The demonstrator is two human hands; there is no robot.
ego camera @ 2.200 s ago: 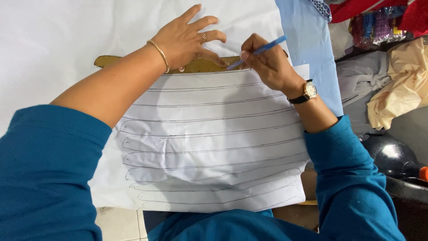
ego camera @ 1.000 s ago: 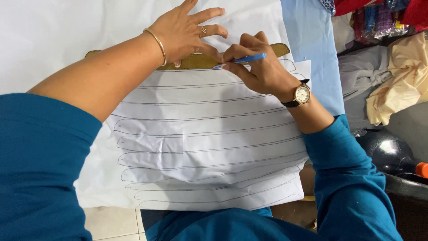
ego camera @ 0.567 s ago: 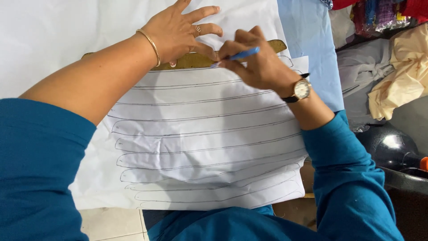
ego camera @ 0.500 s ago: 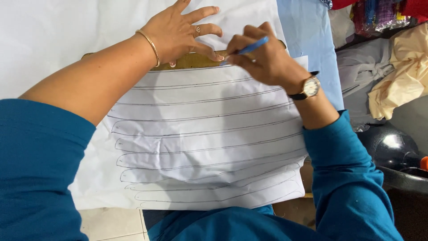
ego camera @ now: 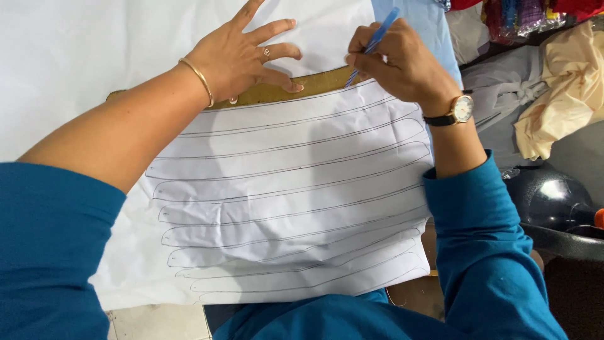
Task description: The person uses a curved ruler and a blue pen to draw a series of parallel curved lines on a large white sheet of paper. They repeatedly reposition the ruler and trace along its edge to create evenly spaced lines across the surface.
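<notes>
My left hand [ego camera: 236, 60] lies flat, fingers [ego camera: 277, 28] spread wide, pressing the curved brown template [ego camera: 308, 87] onto the white paper [ego camera: 283, 189] at the upper centre of the frame; it grips nothing. My right hand [ego camera: 399, 63] has its fingers closed around a blue pen [ego camera: 376, 39], tip at the template's right end. Curved drawn lines fill the paper below. A dark helmet [ego camera: 547, 201] sits at the right edge.

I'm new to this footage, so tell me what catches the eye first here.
The white sheet covered in long curved traced outlines fills the middle. At its top edge the left hand presses flat on a brown curved template, while the right hand holds a blue pen at the template's right end.
</notes>
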